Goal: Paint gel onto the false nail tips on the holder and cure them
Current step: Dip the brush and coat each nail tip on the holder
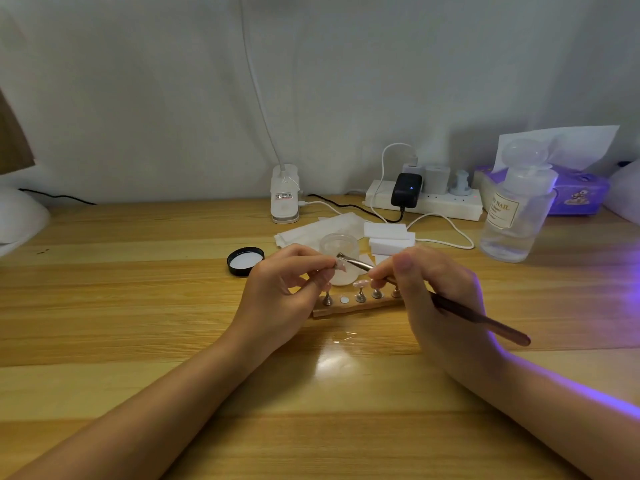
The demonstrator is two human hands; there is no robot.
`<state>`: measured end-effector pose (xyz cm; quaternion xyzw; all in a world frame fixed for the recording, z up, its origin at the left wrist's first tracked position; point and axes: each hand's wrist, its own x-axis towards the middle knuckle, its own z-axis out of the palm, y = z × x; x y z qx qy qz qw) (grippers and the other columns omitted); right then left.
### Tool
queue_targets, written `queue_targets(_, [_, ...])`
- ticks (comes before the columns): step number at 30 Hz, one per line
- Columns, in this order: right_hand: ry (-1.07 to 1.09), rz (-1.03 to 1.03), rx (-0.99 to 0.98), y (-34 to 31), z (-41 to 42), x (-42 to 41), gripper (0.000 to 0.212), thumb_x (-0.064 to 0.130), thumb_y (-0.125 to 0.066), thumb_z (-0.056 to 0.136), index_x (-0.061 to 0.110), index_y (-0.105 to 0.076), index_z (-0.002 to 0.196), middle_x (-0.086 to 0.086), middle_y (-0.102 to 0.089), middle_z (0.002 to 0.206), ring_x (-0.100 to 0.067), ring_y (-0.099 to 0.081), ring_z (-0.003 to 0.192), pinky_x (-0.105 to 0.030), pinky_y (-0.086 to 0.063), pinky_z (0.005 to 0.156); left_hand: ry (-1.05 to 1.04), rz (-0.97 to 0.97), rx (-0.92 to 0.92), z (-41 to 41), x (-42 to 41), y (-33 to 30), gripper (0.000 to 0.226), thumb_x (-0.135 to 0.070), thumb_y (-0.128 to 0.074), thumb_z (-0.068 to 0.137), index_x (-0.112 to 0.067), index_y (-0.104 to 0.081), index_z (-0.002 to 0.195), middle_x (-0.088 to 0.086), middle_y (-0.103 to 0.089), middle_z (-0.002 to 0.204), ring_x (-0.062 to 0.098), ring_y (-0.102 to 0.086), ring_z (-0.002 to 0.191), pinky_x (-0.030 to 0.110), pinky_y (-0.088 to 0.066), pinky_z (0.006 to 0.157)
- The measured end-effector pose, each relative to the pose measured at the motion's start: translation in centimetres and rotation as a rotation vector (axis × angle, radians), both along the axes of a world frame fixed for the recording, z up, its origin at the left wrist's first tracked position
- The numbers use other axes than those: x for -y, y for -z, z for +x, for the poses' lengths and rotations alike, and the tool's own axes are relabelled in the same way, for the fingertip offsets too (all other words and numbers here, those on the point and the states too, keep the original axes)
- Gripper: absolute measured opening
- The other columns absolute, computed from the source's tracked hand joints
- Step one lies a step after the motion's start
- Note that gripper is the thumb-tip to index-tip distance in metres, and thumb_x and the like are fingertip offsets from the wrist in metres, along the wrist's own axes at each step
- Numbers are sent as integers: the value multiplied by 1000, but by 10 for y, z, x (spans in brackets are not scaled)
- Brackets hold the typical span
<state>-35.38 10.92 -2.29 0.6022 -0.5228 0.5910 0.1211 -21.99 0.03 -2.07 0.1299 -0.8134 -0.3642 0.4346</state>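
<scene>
Head view: a person's two bare forearms reach over a wooden table point(138, 306), working just above its middle.
Left hand point(280, 292): fingers curled, thumb and fingertips pinching one small stand with a pale nail tip point(341, 264) on it, lifted clear of the holder.
Right hand point(433, 289): fingers pinched round a slim brush point(460, 311) near its metal ferrule; the bristle end lies on the held tip, the handle trailing toward 4 o'clock.
Holder point(349, 309): a wooden strip on the table below both hands, carrying several metal stands; some show pinkish tips, and one bare round spot sits where a stand is missing.
Gel jar point(341, 249): open, frosted, at 12 o'clock from the holder, its black lid point(245, 260) lying at 10 o'clock.
Handling: the nail tip looks featherlight, thin and springy, slick once wet with gel, so it probably is best held by the stand beneath, never by the painted face.
Brush: light and stiff; a grip close to the ferrule should give finer control.
Surroundings: power strip point(424, 202) and clear bottle point(516, 216) toward 1 to 2 o'clock; violet light spills in from 3 o'clock, source unseen.
</scene>
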Motion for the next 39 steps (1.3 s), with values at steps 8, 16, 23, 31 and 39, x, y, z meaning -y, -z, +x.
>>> queue_targets(8, [-47,43,107,-1,-1,-5,39,41,-34,93,24,-62,72,1,-61,59,-6,-58,61,-21,-45,58,-16,-20,6,0,1,0,36,3,-64,80,-31,-65,90,-4,-66,85,7,-63,72,37,-55,66])
queue_targets(16, [-53,58,58,-1,2,-1,50,43,-33,94,10,-67,78,1,-65,68,-5,-61,68,-18,-46,64,-21,-46,1,0,1,0,38,3,-64,80,-35,-64,86,-6,-66,83,8,-62,73,37,-54,65])
queue_targets(23, [-67,60,239,-1,1,-6,36,38,-38,91,26,-62,66,2,-61,56,-5,-58,57,-17,-44,58,-21,-36,-12,1,1,-1,34,1,-63,81,-32,-65,87,-7,-67,87,7,-64,76,34,-55,65])
queue_targets(31, [-135,82,321,-5,0,-9,33,57,-41,87,28,-58,84,-5,-57,63,-4,-53,52,-13,-42,53,-5,-29,-55,1,4,1,20,-1,-67,77,-16,-71,91,-2,-67,91,9,-64,85,22,-54,66])
queue_targets(39, [-69,95,17,-7,2,-7,12,33,-57,82,22,-60,85,14,-61,73,-4,-59,67,-14,-46,59,16,37,-89,1,2,1,10,-7,-69,76,-11,-72,84,-1,-68,82,8,-65,70,15,-51,59])
